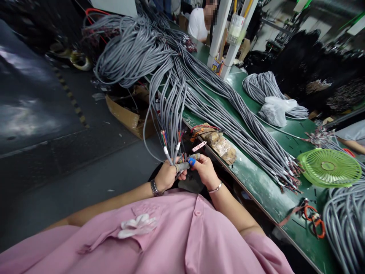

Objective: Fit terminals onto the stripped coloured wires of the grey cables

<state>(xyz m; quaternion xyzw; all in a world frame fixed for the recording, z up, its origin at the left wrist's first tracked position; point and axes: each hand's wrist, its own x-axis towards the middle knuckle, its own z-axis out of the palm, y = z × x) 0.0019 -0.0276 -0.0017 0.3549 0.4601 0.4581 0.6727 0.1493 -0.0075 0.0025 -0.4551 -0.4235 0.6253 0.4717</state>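
Note:
My left hand [168, 175], with a dark watch at the wrist, is closed around the ends of several grey cables [171, 110] that hang over the table edge. Two ends with white sleeves [165, 149] and coloured wires [163, 137] stick up above it. Close beside it, my right hand [205, 171] pinches at a cable end with its fine wires; a blue wrap [191, 161] covers one fingertip. Finger covers are on some fingers of both hands. The exact grip of the fingertips is too small to make out.
Long bundles of grey cable [228, 114] lie across the green table [248, 171]. A taped cardboard piece [218, 144] sits near its edge. Further right are a green fan [329, 167] and orange-handled scissors [313, 220]. A cardboard box [125, 114] stands below; a person [198, 23] is behind.

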